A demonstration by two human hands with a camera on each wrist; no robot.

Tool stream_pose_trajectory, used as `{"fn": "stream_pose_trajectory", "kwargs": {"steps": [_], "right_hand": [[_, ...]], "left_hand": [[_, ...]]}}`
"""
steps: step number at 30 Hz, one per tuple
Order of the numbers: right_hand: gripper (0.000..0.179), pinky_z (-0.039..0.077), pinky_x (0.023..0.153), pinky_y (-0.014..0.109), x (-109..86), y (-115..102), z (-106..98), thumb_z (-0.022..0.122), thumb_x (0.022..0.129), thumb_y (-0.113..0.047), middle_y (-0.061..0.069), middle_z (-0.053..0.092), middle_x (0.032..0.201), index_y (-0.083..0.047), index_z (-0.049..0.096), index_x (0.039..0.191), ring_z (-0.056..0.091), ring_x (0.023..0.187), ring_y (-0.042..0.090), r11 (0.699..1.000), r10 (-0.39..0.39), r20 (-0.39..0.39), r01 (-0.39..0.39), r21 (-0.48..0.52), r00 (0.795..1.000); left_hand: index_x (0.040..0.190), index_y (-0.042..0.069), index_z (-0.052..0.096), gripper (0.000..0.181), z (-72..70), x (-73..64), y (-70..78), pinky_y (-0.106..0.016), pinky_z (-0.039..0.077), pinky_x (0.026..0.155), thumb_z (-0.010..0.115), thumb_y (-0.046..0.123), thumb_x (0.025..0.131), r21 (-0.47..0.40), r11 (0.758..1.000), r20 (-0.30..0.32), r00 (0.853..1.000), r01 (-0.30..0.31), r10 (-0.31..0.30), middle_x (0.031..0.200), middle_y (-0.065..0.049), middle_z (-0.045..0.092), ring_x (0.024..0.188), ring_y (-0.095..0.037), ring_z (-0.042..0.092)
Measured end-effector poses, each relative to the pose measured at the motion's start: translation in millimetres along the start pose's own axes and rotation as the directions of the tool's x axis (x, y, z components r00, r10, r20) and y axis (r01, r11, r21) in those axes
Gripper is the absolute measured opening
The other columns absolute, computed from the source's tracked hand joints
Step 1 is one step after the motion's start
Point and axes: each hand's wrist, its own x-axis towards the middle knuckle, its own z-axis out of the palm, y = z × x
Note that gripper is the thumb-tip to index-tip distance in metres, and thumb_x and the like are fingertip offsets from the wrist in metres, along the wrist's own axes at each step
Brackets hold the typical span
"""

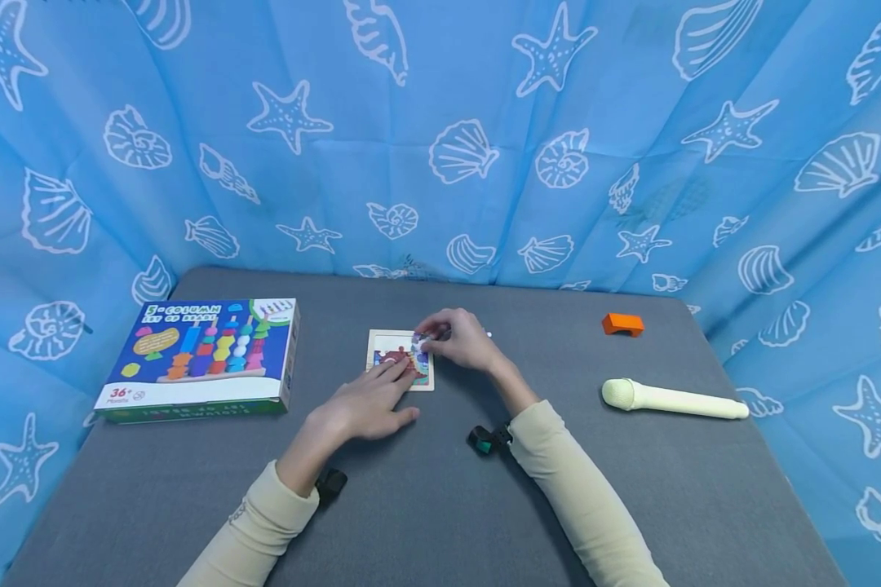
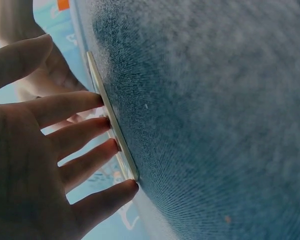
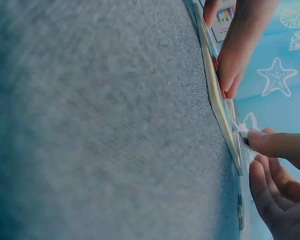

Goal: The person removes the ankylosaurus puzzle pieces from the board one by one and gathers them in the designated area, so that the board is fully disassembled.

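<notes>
A small square jigsaw puzzle with a pale wooden frame point(image 1: 400, 333) lies flat on the table, its lower part filled with colourful printed pieces. My left hand point(image 1: 370, 403) rests on it with fingers spread and fairly straight; the left wrist view shows the fingertips point(image 2: 110, 122) along the board's edge. Over the board's right side, my right hand point(image 1: 464, 338) pinches a puzzle piece point(image 1: 420, 342) between thumb and fingers. In the right wrist view this piece point(image 3: 243, 135) is tilted, its lower end right at the board. The hands cover part of the picture.
On the left stands a bead-set box point(image 1: 198, 359). To the right lie an orange arch block point(image 1: 622, 324) and a pale microphone-shaped object point(image 1: 675, 399). Beyond the board, more flat pieces point(image 3: 240, 212) lie on the table. A blue shell-print curtain point(image 1: 411, 163) hangs behind the grey table.
</notes>
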Motion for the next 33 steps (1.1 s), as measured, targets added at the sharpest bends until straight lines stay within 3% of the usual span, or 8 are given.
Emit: {"fn": "stream_pose_trajectory", "kwargs": {"steps": [5,14,23,33], "right_hand": [[0.024,0.052,0.065,0.02,-1.6,1,-1,0.082,0.095,-0.006,0.015,0.081,0.103,-0.004,0.081,0.119,0.071,0.08,0.012,0.999,-0.002,0.019,0.001,0.051,1.0],[0.026,0.06,0.067,0.024,-8.6,6,-12,0.078,0.098,-0.007,0.018,0.081,0.116,-0.004,0.08,0.125,0.077,0.085,0.026,0.986,0.017,0.056,-0.026,0.164,0.998],[0.026,0.058,0.079,0.023,-27.8,17,-40,0.077,0.099,-0.007,0.019,0.08,0.12,-0.003,0.08,0.125,0.075,0.098,0.027,0.985,0.052,0.033,-0.057,0.16,0.998],[0.027,0.055,0.078,0.02,-52.8,42,-76,0.076,0.1,-0.006,0.023,0.078,0.121,-0.002,0.079,0.127,0.071,0.095,0.027,0.983,0.103,-0.002,-0.101,0.154,0.995]], "left_hand": [[0.171,0.01,0.033,0.072,2.1,1.6,-3.4,-0.074,0.029,0.128,0.056,0.044,0.112,-0.001,1.0,-0.011,1.0,-0.01,0.01,0.184,-0.011,0.019,0.172,-0.036,0.016],[0.171,0.012,0.033,0.07,1.6,2.2,-3.2,-0.071,0.029,0.13,0.055,0.042,0.112,0.021,1.0,-0.004,1.0,0.014,-0.014,0.184,-0.009,0.018,0.172,-0.034,0.015],[0.172,0.013,0.033,0.071,1.7,2.2,-1.8,-0.072,0.028,0.13,0.056,0.044,0.112,0.018,1.0,-0.001,1.0,0.021,-0.021,0.184,-0.008,0.018,0.172,-0.034,0.015],[0.171,0.013,0.034,0.07,3.4,2.4,-1.8,-0.071,0.026,0.132,0.057,0.042,0.112,0.002,1.0,0.002,1.0,0.02,-0.02,0.184,-0.009,0.019,0.173,-0.033,0.015]]}}
